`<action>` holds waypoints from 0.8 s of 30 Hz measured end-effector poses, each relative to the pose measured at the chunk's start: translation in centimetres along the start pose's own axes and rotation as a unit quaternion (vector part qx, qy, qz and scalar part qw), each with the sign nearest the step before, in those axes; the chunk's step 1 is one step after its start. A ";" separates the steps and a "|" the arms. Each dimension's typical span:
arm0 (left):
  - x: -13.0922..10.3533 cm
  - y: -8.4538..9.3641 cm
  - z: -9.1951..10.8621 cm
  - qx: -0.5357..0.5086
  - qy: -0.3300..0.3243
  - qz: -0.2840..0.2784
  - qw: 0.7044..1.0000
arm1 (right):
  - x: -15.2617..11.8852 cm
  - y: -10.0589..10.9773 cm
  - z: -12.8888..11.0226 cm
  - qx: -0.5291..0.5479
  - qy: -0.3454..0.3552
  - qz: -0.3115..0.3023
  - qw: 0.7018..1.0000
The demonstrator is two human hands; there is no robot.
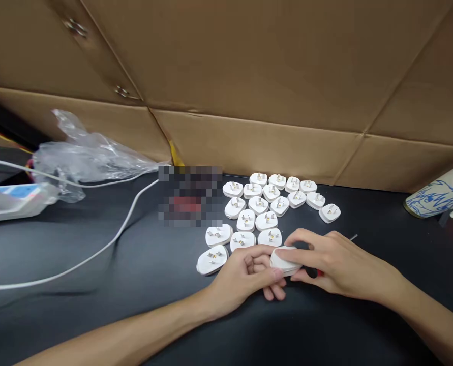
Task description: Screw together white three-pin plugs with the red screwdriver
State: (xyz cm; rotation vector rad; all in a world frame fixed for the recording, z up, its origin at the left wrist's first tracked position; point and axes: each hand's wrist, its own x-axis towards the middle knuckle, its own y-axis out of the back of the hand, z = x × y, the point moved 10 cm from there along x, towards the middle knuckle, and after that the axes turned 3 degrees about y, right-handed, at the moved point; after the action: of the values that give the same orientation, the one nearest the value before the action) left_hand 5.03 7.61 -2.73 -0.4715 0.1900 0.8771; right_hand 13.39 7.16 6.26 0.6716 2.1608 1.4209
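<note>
Between my hands is a white plug housing (285,262), its smooth side facing up. My left hand (251,272) grips its left end between thumb and fingers. My right hand (325,259) holds the right end, fingers on top and thumb below; a small red and black item (319,273) shows under this palm, mostly hidden. A thin metal tip (353,237) sticks out beyond the right hand. Just behind my hands, several white plugs (258,205) lie on the black table (153,305) with their metal pins up, the leftmost plug (212,260) near my left wrist.
Brown cardboard (249,76) walls off the back. Crumpled clear plastic (92,155) and white cables (127,218) lie at the left, near a white device (16,201). A blurred patch covers something behind the plugs. At the right lies a white roll with blue markings (435,195).
</note>
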 end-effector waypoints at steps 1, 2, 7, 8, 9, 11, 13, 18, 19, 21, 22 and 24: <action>0.0 -0.2 -0.1 0.005 0.003 -0.007 1.000 | 0.0 0.2 -0.1 0.015 0.000 0.000 1.000; 0.0 -0.3 -0.2 0.011 0.008 -0.013 1.000 | -0.1 0.4 -0.1 0.039 -0.003 -0.001 0.999; -0.6 -0.4 0.4 0.150 -0.035 0.015 0.988 | -0.6 0.7 1.4 0.153 -0.079 -0.024 0.985; -0.9 -0.4 0.8 0.209 -0.064 0.035 0.975 | -0.8 0.5 2.0 0.167 -0.105 -0.031 0.980; -1.3 -0.4 1.4 0.276 -0.102 0.060 0.954 | -1.0 0.3 2.5 0.178 -0.129 -0.037 0.975; -2.5 -1.4 2.5 0.390 -0.191 0.078 0.898 | -1.2 -0.2 3.3 0.188 -0.165 -0.049 0.967; -4.1 -3.7 3.3 0.506 -0.308 0.056 0.804 | -1.2 -0.8 3.6 0.190 -0.175 -0.058 0.964; -5.5 -6.7 2.6 0.661 -0.390 0.012 0.641 | -0.3 -2.0 3.6 0.188 -0.163 -0.058 0.967; -5.3 -6.8 2.4 0.674 -0.383 0.003 0.632 | -0.1 -2.2 3.6 0.187 -0.162 -0.055 0.967; -4.9 -6.8 2.1 0.691 -0.366 -0.006 0.623 | 0.1 -2.3 3.8 0.179 -0.166 -0.036 0.969; -4.7 -6.6 2.1 0.696 -0.357 -0.005 0.622 | 0.1 -2.2 3.9 0.173 -0.170 -0.024 0.970; -4.4 -6.4 2.0 0.700 -0.345 -0.003 0.625 | 0.1 -1.9 4.1 0.160 -0.178 0.002 0.971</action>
State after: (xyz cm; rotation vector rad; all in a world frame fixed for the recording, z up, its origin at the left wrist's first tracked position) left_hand 7.11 2.02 2.58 1.3528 0.1066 0.6028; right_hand 15.64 9.44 3.03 0.9641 2.1076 0.8737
